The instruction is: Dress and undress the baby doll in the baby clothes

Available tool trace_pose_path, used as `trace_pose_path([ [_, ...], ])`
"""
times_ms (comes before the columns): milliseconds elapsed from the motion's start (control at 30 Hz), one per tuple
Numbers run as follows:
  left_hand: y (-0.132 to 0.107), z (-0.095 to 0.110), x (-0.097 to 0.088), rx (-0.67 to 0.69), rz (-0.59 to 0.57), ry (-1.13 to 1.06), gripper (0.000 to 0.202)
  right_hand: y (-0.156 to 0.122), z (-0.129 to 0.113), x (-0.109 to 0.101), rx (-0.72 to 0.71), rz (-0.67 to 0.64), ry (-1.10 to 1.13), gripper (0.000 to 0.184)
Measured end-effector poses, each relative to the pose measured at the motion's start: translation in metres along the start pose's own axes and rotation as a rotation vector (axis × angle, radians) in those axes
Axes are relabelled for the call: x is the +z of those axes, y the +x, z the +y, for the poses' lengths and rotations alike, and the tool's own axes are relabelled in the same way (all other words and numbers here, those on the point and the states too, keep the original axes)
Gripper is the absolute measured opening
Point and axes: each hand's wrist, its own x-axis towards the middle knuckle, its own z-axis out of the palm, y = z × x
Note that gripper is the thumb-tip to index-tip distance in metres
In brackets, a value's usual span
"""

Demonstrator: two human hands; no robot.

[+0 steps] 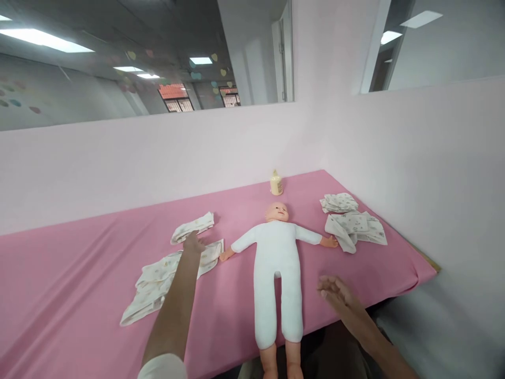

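Left hand (193, 242) lay at the small folded cloth (198, 224), left of the doll (276, 250); could not tell whether it gripped. Right hand (335, 289), loosely curled, empty, hung right of the doll's legs. Step judged: reaching for cloth; lifting would call for a pinched edge.

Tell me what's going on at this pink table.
A white-bodied doll lies face up, arms spread, on the pink table. A person's left hand is at a folded printed cloth, with a larger printed cloth just below; whether its grip has closed on anything is unclear. Their right hand hovers beside the doll, apparently holding nothing. Other printed cloths lie toward the table's right end, and a pale-yellow bottle stands beyond the doll's head.
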Motion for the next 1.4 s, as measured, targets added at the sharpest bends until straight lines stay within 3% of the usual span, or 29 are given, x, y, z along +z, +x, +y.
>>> trace_pose_path([
  [100, 0.004, -0.007, -0.010, 0.001, -0.006, 0.021, 0.009, 0.011, 0.005, -0.006, -0.031, 0.075, 0.021, 0.048],
  [267, -0.014, -0.012, -0.021, 0.178, -0.083, -0.010, 0.012, 0.029, 0.015, -0.006, 0.021, 0.086, 0.004, 0.047],
  [333, -0.034, -0.026, -0.026, 0.279, -0.139, 0.031, 0.021, 0.035, 0.020, -0.006, 0.019, 0.086, -0.007, 0.038],
  [433, -0.072, -0.056, -0.033, 0.474, -0.306, 0.321, 0.029, 0.043, 0.024, -0.008, -0.030, 0.073, -0.015, 0.019],
  [567, -0.122, -0.099, -0.040, 0.606, -0.492, 0.580, 0.035, 0.061, 0.018, -0.021, -0.092, 0.105, -0.089, 0.019],
  [633, -0.137, -0.115, -0.042, 0.660, -0.524, 0.612, 0.040, 0.078, 0.007, -0.034, -0.142, 0.190, -0.218, 0.024],
  [700, -0.146, -0.126, -0.043, 0.696, -0.545, 0.630, 0.045, 0.100, -0.005, -0.051, -0.215, 0.378, -0.415, 0.035],
  [833, -0.148, -0.135, -0.043, 0.753, -0.578, 0.660, 0.047, 0.146, -0.023, -0.092, -0.266, 0.610, -1.023, 0.048],
  [933, -0.147, -0.137, -0.044, 0.757, -0.577, 0.652, 0.044, 0.165, -0.021, -0.114, -0.192, 0.458, -1.354, 0.045],
  [1033, -0.147, -0.139, -0.044, 0.762, -0.586, 0.654, 0.043, 0.168, -0.011, -0.122, -0.163, 0.386, -1.489, 0.035],
  [1267, -0.145, -0.141, -0.045, 0.805, -0.575, 0.652, 0.044, 0.174, -0.009, -0.130, -0.250, 0.437, -1.493, 0.025],
  [1333, -0.148, -0.138, -0.046, 0.819, -0.547, 0.638, 0.044, 0.178, -0.019, -0.132, -0.273, 0.513, -1.358, 0.022],
  [1400, -0.154, -0.132, -0.045, 0.842, -0.547, 0.623, 0.044, 0.178, -0.035, -0.130, -0.360, 0.624, -1.051, 0.020],
])
